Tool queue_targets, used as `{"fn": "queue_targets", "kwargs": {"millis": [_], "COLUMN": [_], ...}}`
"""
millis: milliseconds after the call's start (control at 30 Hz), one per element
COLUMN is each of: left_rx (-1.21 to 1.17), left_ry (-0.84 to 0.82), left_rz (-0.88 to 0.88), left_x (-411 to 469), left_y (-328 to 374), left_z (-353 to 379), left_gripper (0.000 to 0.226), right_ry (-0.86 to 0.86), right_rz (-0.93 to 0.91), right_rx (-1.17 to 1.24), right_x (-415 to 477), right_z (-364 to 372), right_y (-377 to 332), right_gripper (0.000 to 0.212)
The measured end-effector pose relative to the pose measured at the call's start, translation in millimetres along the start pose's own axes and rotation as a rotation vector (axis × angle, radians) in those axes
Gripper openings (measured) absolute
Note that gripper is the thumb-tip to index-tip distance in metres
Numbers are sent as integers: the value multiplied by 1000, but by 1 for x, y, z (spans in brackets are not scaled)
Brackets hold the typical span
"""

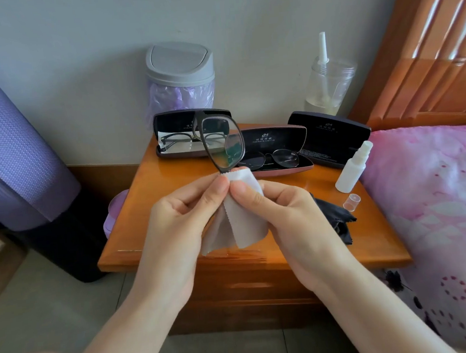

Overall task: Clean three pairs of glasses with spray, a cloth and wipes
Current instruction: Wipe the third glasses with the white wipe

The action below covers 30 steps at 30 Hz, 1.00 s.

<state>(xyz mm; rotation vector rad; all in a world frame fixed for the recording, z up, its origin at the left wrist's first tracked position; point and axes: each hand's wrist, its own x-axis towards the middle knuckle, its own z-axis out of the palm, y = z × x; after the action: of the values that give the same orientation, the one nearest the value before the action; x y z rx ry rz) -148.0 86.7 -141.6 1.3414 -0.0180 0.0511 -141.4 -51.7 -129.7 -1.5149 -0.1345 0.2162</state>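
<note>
**One pair in the cloth, two waiting in their cases**

At the centre of the frame, nearest us, our left hand [183, 209] and right hand [280, 208] meet thumb to thumb. The left thumb and forefinger are closed on the lower end of the dark-framed glasses [223, 143]. The right fingers are curled, pinching the white cloth [242, 226] folded over that same end. We judge that the lower lens is being rubbed between the pads. The upper lens stands clear above the hands — held up, it seems, so we can check it against the light. The rest of the cloth hangs loose below.

Right of the hands on the nightstand [169, 182] lie a dark cloth [335, 220], a clear cap [352, 202] and, just beyond it, the uncapped spray bottle [353, 169], all within easy reach.

Further back, three cases sit open. The left case [161, 120] and the middle case [273, 138] each hold a pair, and the right case [333, 135] is empty — probably home to the pair we hold.

Against the wall stand a lidded bin [179, 76] and a clear jar [328, 81]. We see no wipes.
</note>
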Motion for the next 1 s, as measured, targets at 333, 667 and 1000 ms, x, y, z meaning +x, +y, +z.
{"fn": "queue_targets", "kwargs": {"millis": [333,667,1000], "left_rx": [-32,-174,-125], "left_ry": [-42,81,133], "left_rz": [24,63,68], "left_x": [0,1,-2], "left_y": [6,9,9], "left_z": [2,-1,3], "left_gripper": [28,24,22], "right_ry": [-33,-49,-36], "right_rz": [20,-45,-45], "right_rx": [-11,-204,-66], "right_x": [0,-3,-3], "right_z": [-4,-1,7], "right_y": [-3,-8,-2], "right_gripper": [33,29,27]}}
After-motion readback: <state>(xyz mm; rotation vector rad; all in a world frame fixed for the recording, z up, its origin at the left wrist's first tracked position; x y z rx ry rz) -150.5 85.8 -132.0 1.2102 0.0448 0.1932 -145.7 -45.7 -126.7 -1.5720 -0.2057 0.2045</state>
